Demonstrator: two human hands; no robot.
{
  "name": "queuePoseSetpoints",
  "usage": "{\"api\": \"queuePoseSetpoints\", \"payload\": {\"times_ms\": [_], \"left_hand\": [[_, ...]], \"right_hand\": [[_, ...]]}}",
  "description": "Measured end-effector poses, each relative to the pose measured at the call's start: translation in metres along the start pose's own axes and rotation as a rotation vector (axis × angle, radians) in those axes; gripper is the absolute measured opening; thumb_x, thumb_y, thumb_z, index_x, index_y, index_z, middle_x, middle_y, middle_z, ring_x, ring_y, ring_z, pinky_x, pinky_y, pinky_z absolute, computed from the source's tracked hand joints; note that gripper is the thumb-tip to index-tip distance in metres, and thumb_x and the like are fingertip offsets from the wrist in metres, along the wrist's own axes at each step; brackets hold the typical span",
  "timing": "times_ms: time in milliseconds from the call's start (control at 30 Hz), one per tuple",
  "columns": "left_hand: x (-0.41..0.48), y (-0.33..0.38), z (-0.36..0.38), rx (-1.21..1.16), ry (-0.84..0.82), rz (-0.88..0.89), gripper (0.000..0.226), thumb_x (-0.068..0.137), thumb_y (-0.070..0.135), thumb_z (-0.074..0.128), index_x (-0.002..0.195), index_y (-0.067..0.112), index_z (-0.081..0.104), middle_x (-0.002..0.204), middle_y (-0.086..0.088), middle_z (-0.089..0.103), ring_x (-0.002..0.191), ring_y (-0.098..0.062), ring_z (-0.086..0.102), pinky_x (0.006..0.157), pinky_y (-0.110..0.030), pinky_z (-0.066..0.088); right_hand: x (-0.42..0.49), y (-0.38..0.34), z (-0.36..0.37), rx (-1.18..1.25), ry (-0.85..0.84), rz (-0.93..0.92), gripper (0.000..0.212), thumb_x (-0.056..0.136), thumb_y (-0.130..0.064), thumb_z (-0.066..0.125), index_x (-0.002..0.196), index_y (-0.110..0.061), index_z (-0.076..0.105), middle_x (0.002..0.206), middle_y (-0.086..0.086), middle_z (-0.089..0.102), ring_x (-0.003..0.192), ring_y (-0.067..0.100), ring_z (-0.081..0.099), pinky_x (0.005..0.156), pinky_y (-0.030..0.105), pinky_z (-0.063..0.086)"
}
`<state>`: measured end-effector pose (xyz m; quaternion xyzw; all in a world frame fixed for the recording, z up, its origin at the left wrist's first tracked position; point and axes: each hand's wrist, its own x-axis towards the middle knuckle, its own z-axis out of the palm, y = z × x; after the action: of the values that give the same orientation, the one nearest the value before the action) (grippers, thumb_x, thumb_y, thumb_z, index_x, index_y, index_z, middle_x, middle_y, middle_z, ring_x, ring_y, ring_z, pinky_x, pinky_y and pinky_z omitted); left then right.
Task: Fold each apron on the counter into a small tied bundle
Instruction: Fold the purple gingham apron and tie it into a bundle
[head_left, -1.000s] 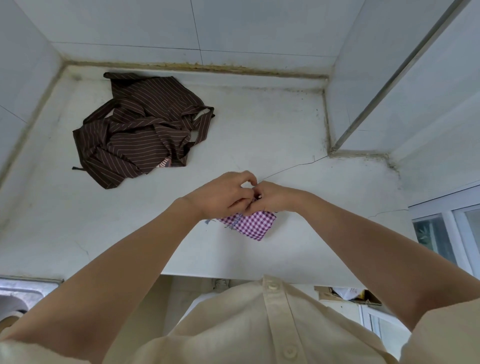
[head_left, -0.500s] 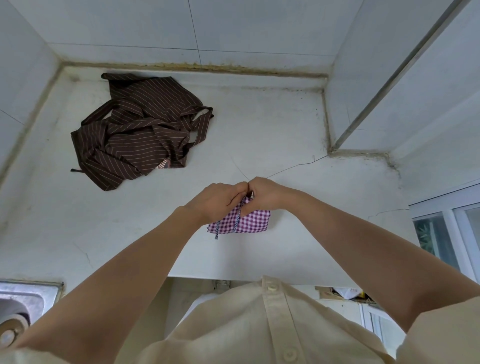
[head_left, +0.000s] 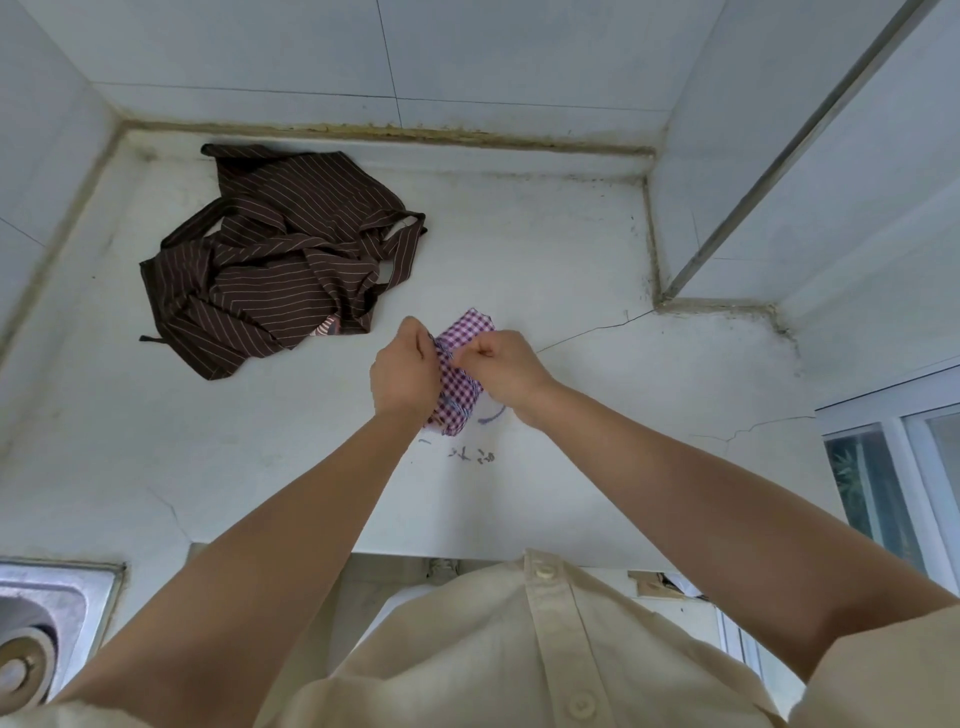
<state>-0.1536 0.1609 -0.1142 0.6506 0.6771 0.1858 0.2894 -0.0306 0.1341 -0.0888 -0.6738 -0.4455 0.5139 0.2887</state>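
A loose apron (head_left: 275, 265) lies at the back left of the counter (head_left: 571, 249), near the rear wall. To its right and nearer the person, over the counter's middle, a small apron bundle (head_left: 465, 332) sits between the left hand (head_left: 405, 374) and right hand (head_left: 501, 371), both gripping it. A sink (head_left: 57, 597) is set into the near left corner, and a window (head_left: 883, 478) stands beyond the right end.

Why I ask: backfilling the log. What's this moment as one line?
step: bundling checked apron | left hand: grips it | right hand: pinches it | brown striped apron: crumpled, untouched, on counter, far left
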Motion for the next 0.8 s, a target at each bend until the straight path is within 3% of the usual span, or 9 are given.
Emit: {"api": "queuePoseSetpoints", "payload": {"times_ms": [100, 200, 300, 367, 467, 567, 633, 700, 800], "left_hand": [[-0.002, 0.003, 0.002, -0.082, 0.063, -0.141, 0.024, 0.104, 0.017, 0.026, 0.088, 0.009, 0.042, 0.065, 0.000, 0.042, 0.058, -0.015, 0.037, 0.048, -0.028, 0.026], [-0.005, 0.002, 0.004, -0.100, 0.102, -0.163, 0.024, 0.104, 0.018, 0.024, 0.089, 0.009, 0.041, 0.066, -0.001, 0.043, 0.059, -0.017, 0.039, 0.049, -0.028, 0.028], [-0.008, 0.001, 0.005, -0.091, 0.128, -0.153, 0.023, 0.104, 0.017, 0.025, 0.090, 0.009, 0.041, 0.067, -0.004, 0.047, 0.060, -0.019, 0.041, 0.050, -0.031, 0.031], [-0.010, 0.000, 0.006, -0.073, 0.148, -0.137, 0.022, 0.103, 0.017, 0.025, 0.091, 0.009, 0.041, 0.068, -0.006, 0.048, 0.061, -0.022, 0.043, 0.050, -0.032, 0.030], [-0.014, -0.002, 0.008, -0.055, 0.167, -0.092, 0.022, 0.103, 0.017, 0.026, 0.092, 0.008, 0.042, 0.068, -0.008, 0.050, 0.061, -0.023, 0.044, 0.051, -0.033, 0.032], [-0.015, -0.001, 0.006, -0.056, 0.171, -0.065, 0.022, 0.104, 0.018, 0.026, 0.093, 0.008, 0.042, 0.068, -0.008, 0.049, 0.061, -0.024, 0.044, 0.055, -0.035, 0.035], [-0.017, 0.001, 0.006, -0.057, 0.164, -0.056, 0.022, 0.104, 0.018, 0.026, 0.093, 0.007, 0.042, 0.068, -0.009, 0.050, 0.060, -0.023, 0.044, 0.055, -0.035, 0.035], [-0.018, 0.004, 0.006, -0.060, 0.160, -0.058, 0.023, 0.104, 0.017, 0.026, 0.093, 0.006, 0.044, 0.068, -0.007, 0.049, 0.060, -0.022, 0.043, 0.054, -0.035, 0.033], [-0.016, 0.006, 0.006, -0.072, 0.167, -0.079, 0.022, 0.103, 0.016, 0.026, 0.093, 0.007, 0.044, 0.067, -0.006, 0.048, 0.060, -0.021, 0.042, 0.051, -0.033, 0.031]], "right_hand": [[-0.009, 0.004, 0.005, 0.131, 0.019, 0.078, 0.024, 0.096, -0.011, 0.057, 0.076, 0.000, 0.065, 0.060, 0.004, 0.048, 0.048, 0.009, 0.037, 0.045, 0.015, 0.030], [-0.013, 0.004, 0.008, 0.117, 0.045, 0.052, 0.030, 0.095, -0.006, 0.055, 0.067, -0.013, 0.063, 0.062, 0.003, 0.062, 0.049, 0.006, 0.048, 0.053, 0.021, 0.037], [-0.015, 0.003, 0.010, 0.094, 0.056, 0.067, 0.006, 0.093, -0.011, 0.060, 0.089, -0.012, 0.064, 0.082, 0.005, 0.069, 0.075, 0.014, 0.063, 0.075, 0.032, 0.052], [-0.015, 0.002, 0.011, -0.011, 0.068, 0.043, 0.016, 0.091, -0.010, 0.062, 0.103, -0.004, 0.068, 0.098, 0.013, 0.072, 0.094, 0.026, 0.066, 0.091, 0.037, 0.052], [-0.011, 0.001, 0.008, -0.111, 0.032, 0.046, 0.017, 0.087, -0.009, 0.063, 0.086, 0.006, 0.071, 0.087, 0.023, 0.071, 0.072, 0.032, 0.064, 0.070, 0.036, 0.054], [-0.006, 0.001, 0.001, -0.031, -0.101, 0.194, 0.016, 0.088, -0.010, 0.065, 0.079, 0.003, 0.067, 0.069, 0.014, 0.066, 0.044, 0.013, 0.041, 0.042, 0.022, 0.033], [-0.003, 0.001, -0.002, -0.049, -0.136, 0.197, 0.025, 0.087, -0.009, 0.063, 0.063, -0.007, 0.057, 0.058, 0.006, 0.057, 0.044, 0.012, 0.037, 0.043, 0.022, 0.031], [-0.001, 0.003, -0.002, -0.139, -0.095, 0.090, 0.037, 0.084, -0.008, 0.063, 0.052, -0.014, 0.045, 0.051, 0.001, 0.045, 0.049, 0.015, 0.039, 0.054, 0.026, 0.036], [-0.002, 0.008, 0.002, -0.183, -0.034, -0.045, 0.026, 0.081, -0.001, 0.064, 0.060, -0.010, 0.051, 0.048, -0.004, 0.039, 0.050, 0.012, 0.036, 0.062, 0.026, 0.036]]}}
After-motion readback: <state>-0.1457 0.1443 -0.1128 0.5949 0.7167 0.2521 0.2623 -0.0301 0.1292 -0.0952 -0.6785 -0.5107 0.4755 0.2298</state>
